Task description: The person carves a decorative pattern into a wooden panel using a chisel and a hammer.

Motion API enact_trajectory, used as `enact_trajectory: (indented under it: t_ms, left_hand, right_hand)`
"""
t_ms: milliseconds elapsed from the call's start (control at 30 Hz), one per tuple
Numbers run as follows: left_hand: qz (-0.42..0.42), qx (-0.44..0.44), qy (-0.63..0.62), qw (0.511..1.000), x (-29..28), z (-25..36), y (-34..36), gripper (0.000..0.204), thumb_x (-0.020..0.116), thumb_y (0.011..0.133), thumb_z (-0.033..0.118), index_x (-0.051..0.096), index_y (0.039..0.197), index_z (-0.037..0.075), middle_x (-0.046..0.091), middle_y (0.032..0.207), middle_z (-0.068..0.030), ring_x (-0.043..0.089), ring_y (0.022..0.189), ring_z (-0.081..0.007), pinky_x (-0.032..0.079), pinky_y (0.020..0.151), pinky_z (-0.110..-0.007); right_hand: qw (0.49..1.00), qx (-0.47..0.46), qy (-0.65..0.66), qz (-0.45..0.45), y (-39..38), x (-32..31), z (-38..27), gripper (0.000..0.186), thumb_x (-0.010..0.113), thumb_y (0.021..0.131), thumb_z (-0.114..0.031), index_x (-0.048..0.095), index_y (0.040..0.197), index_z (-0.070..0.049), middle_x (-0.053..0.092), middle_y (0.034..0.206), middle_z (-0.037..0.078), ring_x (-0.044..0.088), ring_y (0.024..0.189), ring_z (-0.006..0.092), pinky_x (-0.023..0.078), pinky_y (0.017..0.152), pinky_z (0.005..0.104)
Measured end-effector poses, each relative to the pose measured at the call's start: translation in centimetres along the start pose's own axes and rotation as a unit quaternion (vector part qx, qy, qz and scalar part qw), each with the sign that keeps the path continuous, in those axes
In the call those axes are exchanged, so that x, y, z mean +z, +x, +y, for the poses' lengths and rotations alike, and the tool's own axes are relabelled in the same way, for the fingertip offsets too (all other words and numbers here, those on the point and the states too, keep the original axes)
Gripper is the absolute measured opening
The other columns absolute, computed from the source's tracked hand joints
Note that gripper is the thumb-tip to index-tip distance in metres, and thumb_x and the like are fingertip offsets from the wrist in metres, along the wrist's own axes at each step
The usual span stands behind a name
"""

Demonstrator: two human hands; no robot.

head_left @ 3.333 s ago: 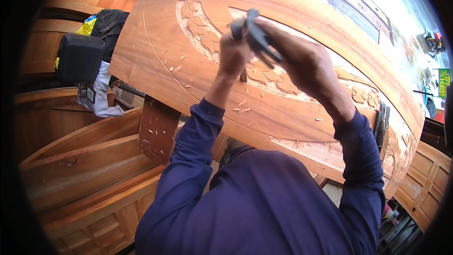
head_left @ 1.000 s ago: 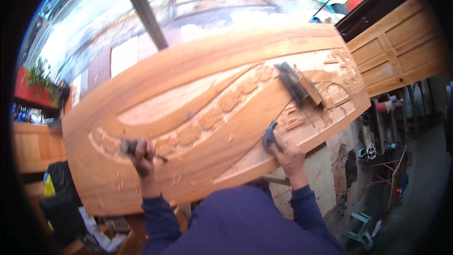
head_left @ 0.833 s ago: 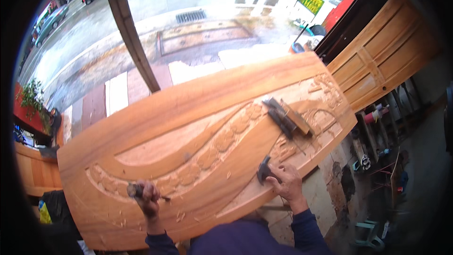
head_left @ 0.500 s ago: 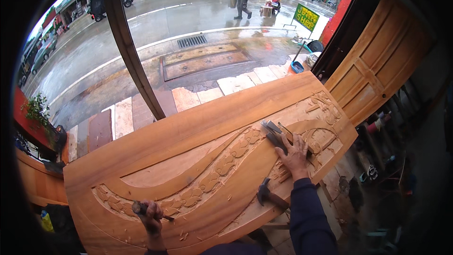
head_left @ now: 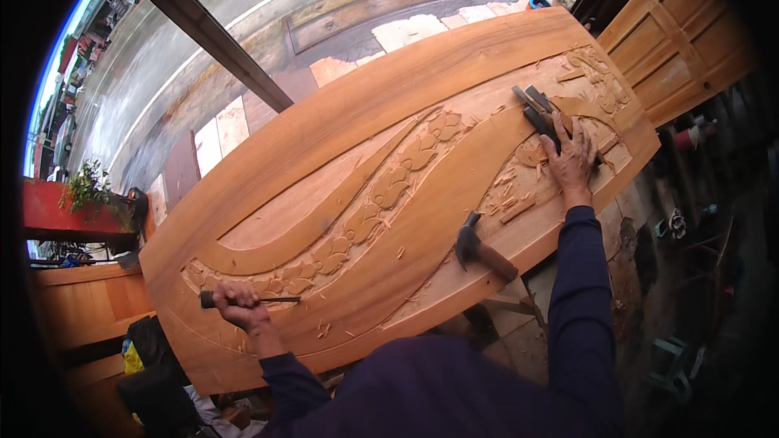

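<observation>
A large carved wooden door panel (head_left: 454, 186) lies before me, with a leafy band (head_left: 357, 227) cut into it. My left hand (head_left: 243, 310) is closed round the dark handle of a chisel (head_left: 280, 299) near the panel's left end; its thin blade points right, low over the wood. My right hand (head_left: 571, 158) lies with fingers spread over several chisels (head_left: 535, 109) bunched on the panel's right part, and partly hides their handles. Nearer to me, a claw hammer (head_left: 483, 251) rests on the panel, its handle toward the near edge.
Wood shavings (head_left: 511, 186) lie scattered over the carving. Beyond the far edge stand a dark post (head_left: 203, 24) and a wet street (head_left: 162, 73). Another panelled door (head_left: 673, 24) leans at the far right. A potted plant (head_left: 91, 186) is at the left, with a black bundle (head_left: 158, 393) below it.
My view has tilted down toward the panel. The chisel in my left hand has turned sideways, its blade now pointing right. My right hand stays on the bunched chisels.
</observation>
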State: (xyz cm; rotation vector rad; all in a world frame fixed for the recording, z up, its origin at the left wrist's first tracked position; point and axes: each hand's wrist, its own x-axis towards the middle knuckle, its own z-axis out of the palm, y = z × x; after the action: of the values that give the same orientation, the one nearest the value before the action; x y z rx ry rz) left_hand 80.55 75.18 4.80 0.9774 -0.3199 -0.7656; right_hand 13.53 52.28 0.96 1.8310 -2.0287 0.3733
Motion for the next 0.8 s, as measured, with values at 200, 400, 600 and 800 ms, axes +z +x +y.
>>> enact_trajectory:
  t_ms: [200,400,600,800]
  left_hand:
    - [-0.016,0.048,0.070,0.996,6.2,3.6,-1.0,0.035,0.063,0.103,0.030,0.046,0.077,0.014,0.040,0.055,0.0017,0.036,0.039,-0.0086,0.035,0.036,-0.026]
    - [-0.268,-0.080,0.205,0.938,19.4,-2.8,-1.3,0.056,0.055,0.101,0.048,0.054,0.131,0.001,0.053,0.082,-0.0034,0.053,0.071,-0.0111,0.048,0.057,-0.025]
    - [-0.408,-0.017,0.135,0.903,32.2,-12.8,-2.4,0.046,0.061,0.101,0.015,0.046,0.142,0.000,0.063,0.114,-0.0133,0.064,0.079,-0.0148,0.056,0.064,-0.027]
    - [-0.502,-0.128,0.069,0.852,43.4,-20.7,-2.7,0.042,0.080,0.090,0.008,0.049,0.118,0.009,0.056,0.093,-0.0001,0.055,0.073,-0.0076,0.046,0.061,-0.023]
  right_hand:
    - [0.973,-0.110,0.202,0.014,-5.5,-7.7,-6.4,0.047,0.068,0.096,-0.046,0.069,0.131,-0.015,0.065,0.123,0.015,0.062,0.112,0.0342,0.050,0.095,0.0469]
    - [0.911,-0.098,0.348,-0.198,-14.3,-14.8,-13.2,0.039,0.082,0.080,-0.019,0.069,0.114,-0.006,0.065,0.098,0.011,0.064,0.088,0.0328,0.053,0.077,0.0448]
    - [0.903,-0.051,0.341,-0.257,-14.1,-14.7,-12.4,0.039,0.078,0.082,-0.012,0.065,0.118,-0.005,0.065,0.097,0.011,0.066,0.087,0.0328,0.054,0.074,0.0442]
    - [0.835,0.152,0.452,-0.276,-15.3,-14.7,-11.5,0.031,0.077,0.086,-0.010,0.065,0.114,-0.004,0.071,0.085,0.014,0.072,0.074,0.0329,0.057,0.065,0.0403]
